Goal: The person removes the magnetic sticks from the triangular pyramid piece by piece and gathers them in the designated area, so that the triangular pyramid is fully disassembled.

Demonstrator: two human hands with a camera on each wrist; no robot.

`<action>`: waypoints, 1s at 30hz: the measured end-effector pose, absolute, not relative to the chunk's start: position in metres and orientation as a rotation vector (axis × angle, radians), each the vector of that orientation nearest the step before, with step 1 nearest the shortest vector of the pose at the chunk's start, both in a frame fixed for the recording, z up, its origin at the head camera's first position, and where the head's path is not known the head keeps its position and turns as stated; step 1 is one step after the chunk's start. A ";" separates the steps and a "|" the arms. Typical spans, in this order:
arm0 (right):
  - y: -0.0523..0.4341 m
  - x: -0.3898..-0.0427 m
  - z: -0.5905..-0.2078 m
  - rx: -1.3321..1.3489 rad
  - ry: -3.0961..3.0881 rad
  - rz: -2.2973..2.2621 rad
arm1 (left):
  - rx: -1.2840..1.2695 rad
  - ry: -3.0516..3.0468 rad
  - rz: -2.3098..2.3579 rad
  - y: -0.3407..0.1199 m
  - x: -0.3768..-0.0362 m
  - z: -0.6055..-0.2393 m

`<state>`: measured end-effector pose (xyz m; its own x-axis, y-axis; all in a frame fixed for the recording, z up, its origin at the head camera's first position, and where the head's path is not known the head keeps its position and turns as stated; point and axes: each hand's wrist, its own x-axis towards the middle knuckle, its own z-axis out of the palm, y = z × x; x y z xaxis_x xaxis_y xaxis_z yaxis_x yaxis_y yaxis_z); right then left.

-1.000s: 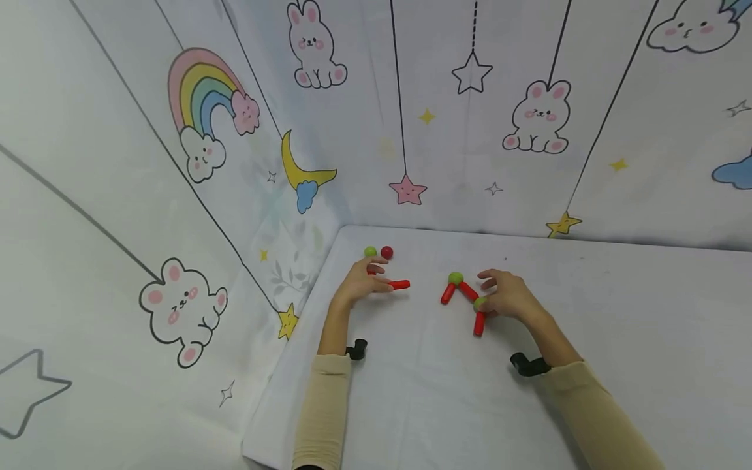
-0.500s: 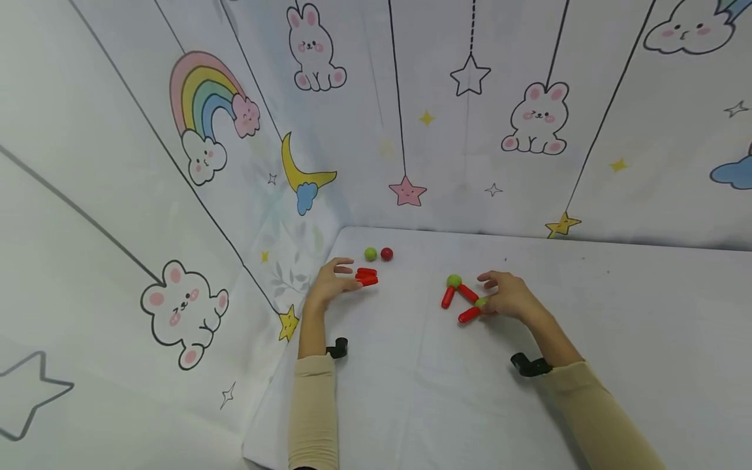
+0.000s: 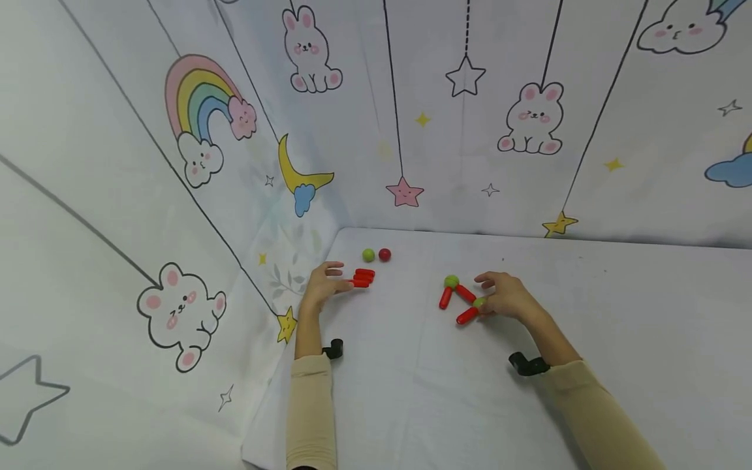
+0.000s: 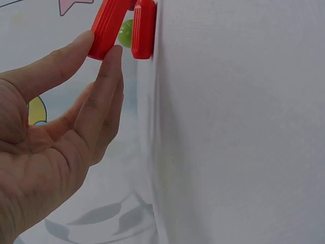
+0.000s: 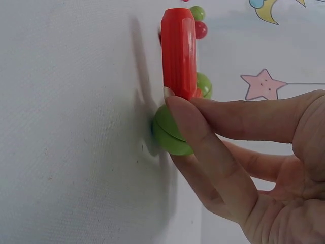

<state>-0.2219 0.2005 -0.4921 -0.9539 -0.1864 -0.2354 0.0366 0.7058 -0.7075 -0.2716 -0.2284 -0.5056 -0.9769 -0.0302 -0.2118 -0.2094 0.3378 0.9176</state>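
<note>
While our right hand (image 3: pixel 506 297) pinches a green ball (image 3: pixel 480 302) between thumb and fingertip, we judge the build on the white table (image 3: pixel 587 307) about half made: three red sticks and two green balls already hang together in a zigzag. One stick (image 3: pixel 445 297) runs from the upper green ball (image 3: pixel 451 281) toward 7 o'clock, a second (image 3: pixel 467 292) slants from that ball toward 4 o'clock to the ball we grip, and a third (image 3: pixel 468 315) leaves that ball toward 8 o'clock. The right wrist view shows our thumb (image 5: pixel 213 152) pressed on the ball with a stick rising from it, fingers curled round.

Left to use, as far as we can judge, are the loose parts at 10 o'clock from the chain: a small stack of red sticks (image 3: pixel 362 277), with a loose green ball (image 3: pixel 368 254) and a red ball (image 3: pixel 384 254) side by side just beyond it at 12 o'clock. Our left hand (image 3: pixel 323 284) lies beside that stack, fingers straight, their tips touching the nearest stick; the left wrist view shows them resting against its end, not closed on it.

Nothing lies on the cloth between the stack and the chain. A patterned backdrop (image 3: pixel 405 117) of rabbits, stars and a rainbow walls the table at 12 and 9 o'clock, close behind the loose balls.
</note>
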 end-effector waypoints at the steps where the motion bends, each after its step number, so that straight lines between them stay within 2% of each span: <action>1: 0.200 -0.222 -0.492 -0.116 2.626 -1.098 | -0.227 2.443 1.702 -0.228 -0.272 -0.506; 30: 0.200 -0.224 -0.493 -0.112 2.610 -1.101 | -0.302 2.683 1.435 -0.219 -0.285 -0.520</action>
